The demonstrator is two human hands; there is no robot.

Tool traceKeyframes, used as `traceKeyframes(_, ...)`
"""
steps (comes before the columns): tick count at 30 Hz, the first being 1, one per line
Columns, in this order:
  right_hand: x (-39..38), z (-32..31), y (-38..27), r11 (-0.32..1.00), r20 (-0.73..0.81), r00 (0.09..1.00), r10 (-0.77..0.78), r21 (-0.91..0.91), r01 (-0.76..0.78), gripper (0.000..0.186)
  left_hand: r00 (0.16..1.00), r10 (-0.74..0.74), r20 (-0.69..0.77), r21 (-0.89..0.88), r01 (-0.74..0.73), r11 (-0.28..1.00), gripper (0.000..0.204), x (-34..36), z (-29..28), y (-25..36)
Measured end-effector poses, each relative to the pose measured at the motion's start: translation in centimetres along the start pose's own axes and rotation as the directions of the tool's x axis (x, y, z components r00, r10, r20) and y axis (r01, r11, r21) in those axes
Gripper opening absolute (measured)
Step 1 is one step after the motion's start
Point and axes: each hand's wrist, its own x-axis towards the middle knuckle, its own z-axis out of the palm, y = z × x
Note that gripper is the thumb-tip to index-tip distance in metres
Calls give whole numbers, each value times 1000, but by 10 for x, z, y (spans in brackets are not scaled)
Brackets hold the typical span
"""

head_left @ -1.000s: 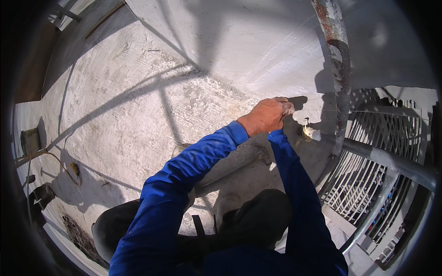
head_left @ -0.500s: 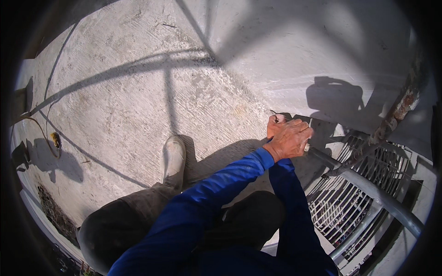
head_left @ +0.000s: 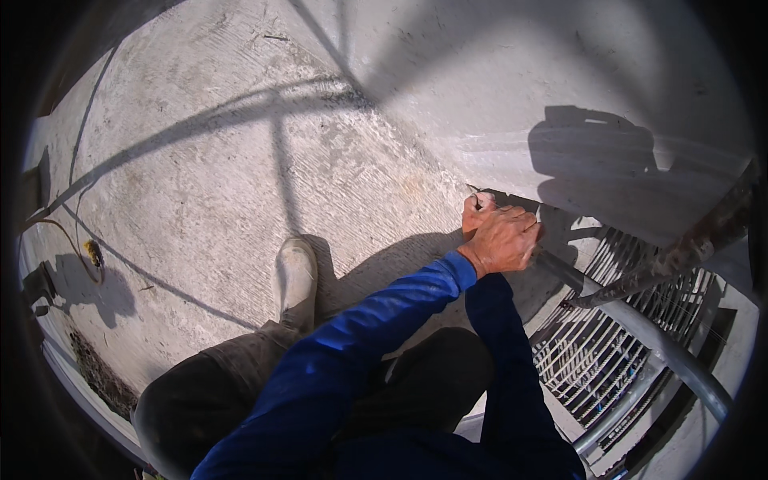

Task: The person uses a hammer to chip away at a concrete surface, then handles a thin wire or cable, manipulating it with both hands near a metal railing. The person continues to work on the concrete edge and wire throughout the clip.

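Observation:
Low at the foot of a smooth grey wall, my two hands are close together, with the forearms crossed. My left hand lies on top, its fingers curled closed. Whatever it grips is hidden beneath it. Behind it, only part of my right hand shows, with the fingers bent and pressed together. A short thin dark tip sticks out by those fingers; its kind cannot be told. Just right of the left hand a grey metal pipe begins and runs off to the lower right.
Rough concrete floor spreads to the left, under my light boot. At the right are a metal-bar grating and a rusty, paint-spotted pole slanting over the pipe. A yellowish cord lies at the far left.
My view has shifted slightly, so the wall shadow and rusty pole appear moved. Both hands stay closed in the same place, with the left wrist barely turned.

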Motion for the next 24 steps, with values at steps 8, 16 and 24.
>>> traceKeyframes(8,7,-43,-24,990,-166,976,-139,-38,135,21,1000,19,-5,38,-18,999,20,11,8,-9)
traceKeyframes(16,15,-25,-29,882,-11,1000,8,471,-2,16,999,36,-7,17,-36,999,20,5,27,-12)
traceKeyframes(24,18,8,-5,990,-15,997,-76,116,78,20,1000,15,21,32,-15,999,17,19,9,-5)
